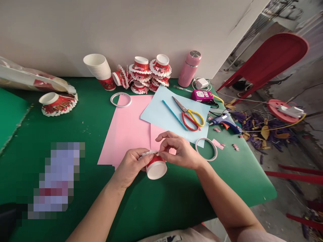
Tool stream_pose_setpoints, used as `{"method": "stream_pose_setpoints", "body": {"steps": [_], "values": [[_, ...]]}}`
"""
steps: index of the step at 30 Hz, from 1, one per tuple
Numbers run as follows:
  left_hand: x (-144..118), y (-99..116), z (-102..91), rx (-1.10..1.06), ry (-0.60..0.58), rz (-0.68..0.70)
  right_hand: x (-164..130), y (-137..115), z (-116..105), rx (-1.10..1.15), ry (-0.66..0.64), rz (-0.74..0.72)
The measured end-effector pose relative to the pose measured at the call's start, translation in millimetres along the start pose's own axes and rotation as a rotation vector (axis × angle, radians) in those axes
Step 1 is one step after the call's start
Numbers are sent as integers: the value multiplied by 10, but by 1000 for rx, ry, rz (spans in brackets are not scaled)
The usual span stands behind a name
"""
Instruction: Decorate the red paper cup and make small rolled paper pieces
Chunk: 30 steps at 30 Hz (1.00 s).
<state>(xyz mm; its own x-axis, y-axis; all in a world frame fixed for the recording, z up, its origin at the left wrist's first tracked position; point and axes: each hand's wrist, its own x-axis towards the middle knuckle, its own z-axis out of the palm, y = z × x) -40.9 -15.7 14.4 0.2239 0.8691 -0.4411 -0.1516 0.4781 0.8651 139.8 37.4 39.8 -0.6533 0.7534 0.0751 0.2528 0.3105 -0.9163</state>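
Note:
My left hand (131, 163) grips a red and white paper cup (156, 169) near the table's front edge, thumb pressed on its folded white fringe. The cup lies tilted, with its white base facing me. My right hand (176, 149) pinches thumb and forefinger together at the fringe, on the cup's right side. Its other fingers are curled. Whatever small piece of fringe sits between those fingertips is mostly covered. Under and beyond both hands lie pink paper sheets (133, 124).
Scissors (188, 112) and a blue pencil (174, 114) rest on light-blue paper (156, 109). To the right are a glue gun (225, 122) and a tape roll (206, 149). Behind stand finished fringed cups (141, 69), stacked cups (97, 69) and a pink flask (189, 69).

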Motion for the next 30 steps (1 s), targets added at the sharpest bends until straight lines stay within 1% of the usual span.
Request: {"method": "stream_pose_setpoints", "body": {"steps": [6,12,17,23,30], "values": [[4,3,26,-5,15,9,2,-36,35,-37,34,27],[-8,-13,37,31,18,52,-1,-52,67,-56,59,45],[-9,-18,51,70,33,87,-2,-81,94,-116,88,61],[-12,-16,68,101,61,65,-1,-101,126,-189,127,71],[-17,-9,80,85,74,52,-1,-102,168,-202,164,54]]}}
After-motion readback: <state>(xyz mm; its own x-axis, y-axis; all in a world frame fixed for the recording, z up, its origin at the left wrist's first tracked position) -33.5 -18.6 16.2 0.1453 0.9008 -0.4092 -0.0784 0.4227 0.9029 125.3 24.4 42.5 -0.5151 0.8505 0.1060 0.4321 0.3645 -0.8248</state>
